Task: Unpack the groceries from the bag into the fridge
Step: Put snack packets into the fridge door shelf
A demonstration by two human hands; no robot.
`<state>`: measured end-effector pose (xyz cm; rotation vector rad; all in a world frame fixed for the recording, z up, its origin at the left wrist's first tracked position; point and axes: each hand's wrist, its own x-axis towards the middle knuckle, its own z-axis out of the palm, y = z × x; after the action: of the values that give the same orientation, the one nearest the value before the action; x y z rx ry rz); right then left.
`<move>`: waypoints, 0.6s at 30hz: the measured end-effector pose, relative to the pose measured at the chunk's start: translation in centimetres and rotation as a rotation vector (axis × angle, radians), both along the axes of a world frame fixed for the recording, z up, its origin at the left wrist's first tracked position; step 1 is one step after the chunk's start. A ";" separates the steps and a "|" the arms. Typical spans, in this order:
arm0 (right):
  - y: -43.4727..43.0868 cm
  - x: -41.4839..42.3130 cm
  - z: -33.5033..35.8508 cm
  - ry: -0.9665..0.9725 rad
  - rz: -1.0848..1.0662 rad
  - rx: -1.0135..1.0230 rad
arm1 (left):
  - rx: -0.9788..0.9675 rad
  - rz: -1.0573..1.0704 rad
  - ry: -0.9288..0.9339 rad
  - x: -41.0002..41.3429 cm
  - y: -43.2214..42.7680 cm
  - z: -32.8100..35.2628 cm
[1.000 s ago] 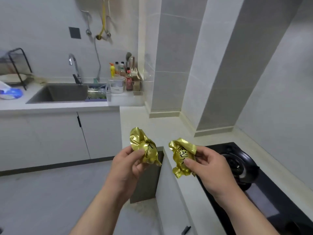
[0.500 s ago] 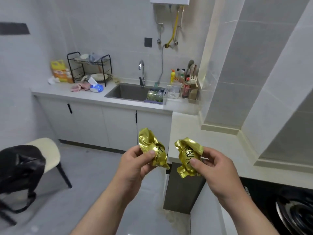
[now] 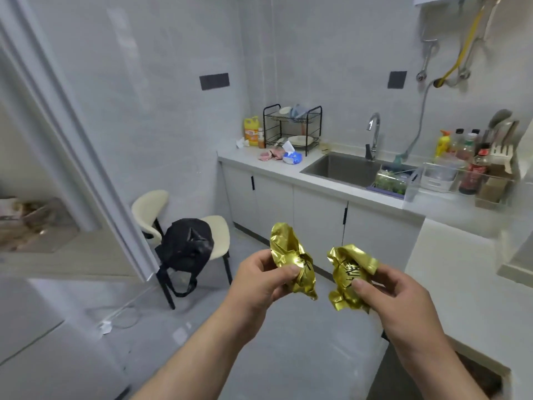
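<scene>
While hands (image 3: 256,284) pinch, crumpled gold foil packets (image 3: 288,255)

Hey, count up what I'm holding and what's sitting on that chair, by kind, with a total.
Gold foil packets: 2, the left packet in the left hand, the right packet in the right hand.
Black bag: 1, on the cream chair.
Total: 3.

gold packets (image 3: 292,259): crinkled glossy foil | sink (image 3: 340,168): matt steel
</scene>
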<state>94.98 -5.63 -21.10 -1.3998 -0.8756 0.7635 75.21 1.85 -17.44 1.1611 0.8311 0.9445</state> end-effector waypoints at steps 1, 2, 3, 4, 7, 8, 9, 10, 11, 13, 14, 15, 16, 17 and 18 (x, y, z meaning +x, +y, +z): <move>0.7 -0.8 0.1 0.010 0.036 0.008 | 0.009 0.041 0.014 -0.9 0.0 0.2; 1.5 -1.6 0.3 0.019 0.071 0.016 | 0.017 0.080 0.022 -1.7 0.0 0.3; 2.2 -2.4 0.5 0.022 0.106 0.023 | 0.026 0.116 0.027 -2.7 0.1 0.5; 2.8 -3.3 0.7 0.025 0.137 0.030 | 0.034 0.148 0.029 -3.6 0.2 0.6; 4.6 -5.9 1.6 0.022 0.228 0.040 | 0.051 0.244 0.013 -6.5 0.5 1.1; 5.1 -6.7 1.8 0.018 0.254 0.038 | 0.055 0.272 0.001 -7.5 0.6 1.3; 5.6 -7.6 2.0 0.012 0.278 0.035 | 0.060 0.297 -0.011 -8.4 0.6 1.5; 6.0 -8.4 2.2 0.006 0.301 0.035 | 0.063 0.324 -0.022 -9.5 0.6 1.7; 6.5 -9.4 2.5 -0.002 0.327 0.036 | 0.066 0.352 -0.035 -10.6 0.6 1.8; 7.3 -11.5 3.1 -0.020 0.373 0.038 | 0.060 0.398 -0.069 -12.9 0.5 2.1; 7.6 -12.8 3.5 -0.026 0.395 0.044 | 0.059 0.413 -0.082 -14.1 0.5 2.3; 7.9 -14.2 4.0 -0.031 0.414 0.051 | 0.061 0.430 -0.092 -15.4 0.5 2.4; 8.1 -15.5 4.4 -0.036 0.433 0.057 | 0.062 0.449 -0.104 -16.6 0.4 2.6; 8.4 -17.0 4.9 -0.044 0.454 0.064 | 0.064 0.469 -0.115 -18.0 0.4 2.8; 8.7 -18.4 5.4 -0.056 0.474 0.067 | 0.065 0.492 -0.124 -19.3 0.5 3.1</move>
<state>76.59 3.04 -15.71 -1.1695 -1.2886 1.0431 55.89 2.31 -14.38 0.9556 1.0126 1.4406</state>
